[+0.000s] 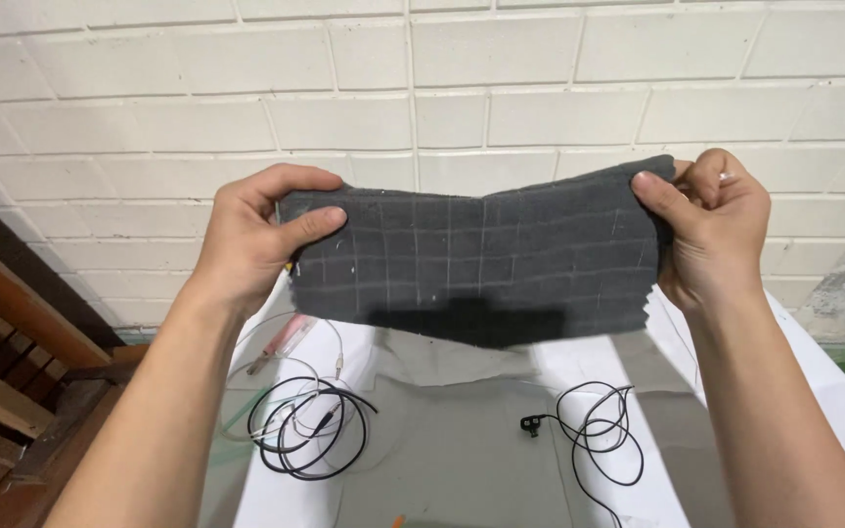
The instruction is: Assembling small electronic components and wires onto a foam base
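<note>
- The dark grey checked cloth (481, 259) is held up in the middle of the frame, in front of the white brick wall (442, 88) and well above the table (833, 391).
- The left hand (256, 230) grips the cloth's left end, thumb laid across the front and fingers curled behind the top corner.
- The right hand (711, 220) pinches the right end, thumb on the front face, fingers folded behind; a ring shows on one finger.
- Both forearms rise from the lower corners of the frame, wrists bent inward, so the cloth hangs roughly level with a slight dip at its centre.
- To hold it well, I judge an even pull from both ends matters: keep the top edge taut and the two grips at the same height, so the pale grid lines stay straight.
- Below, a coiled black cable (310, 425) lies at lower left, and a second black cable (594, 435) at lower right.
</note>
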